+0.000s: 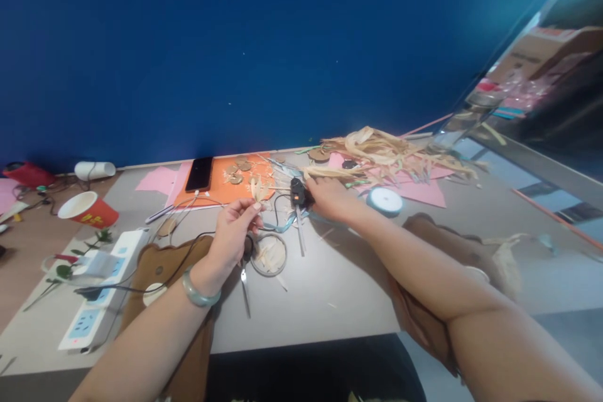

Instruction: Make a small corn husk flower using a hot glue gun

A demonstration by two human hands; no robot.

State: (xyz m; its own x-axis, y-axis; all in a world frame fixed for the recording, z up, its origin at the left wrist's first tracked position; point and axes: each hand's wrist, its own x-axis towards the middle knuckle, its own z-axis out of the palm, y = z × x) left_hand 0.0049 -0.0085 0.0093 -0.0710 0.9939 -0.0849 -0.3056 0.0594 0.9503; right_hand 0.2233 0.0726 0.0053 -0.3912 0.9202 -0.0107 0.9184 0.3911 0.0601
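Observation:
My left hand (233, 232) is raised over the grey table (330, 289), its fingers pinched on a small pale dried leaf piece (258, 190). A pale green bangle (200, 292) sits on that wrist. My right hand (330, 198) reaches forward and closes on a black glue gun (296, 193) lying on the table, with a clear glue stick (300, 235) sticking out toward me. A metal ring (268, 254) with leaf bits inside lies between my hands. Scissors (245, 282) rest under my left hand.
An orange sheet (221, 185) carries a black phone (199, 174) and round cardboard discs. A heap of dried straw strips (386, 151) lies on pink paper at the back right beside a white ribbon spool (385, 200). A white power strip (101, 289) and a red paper cup (89, 208) are at left.

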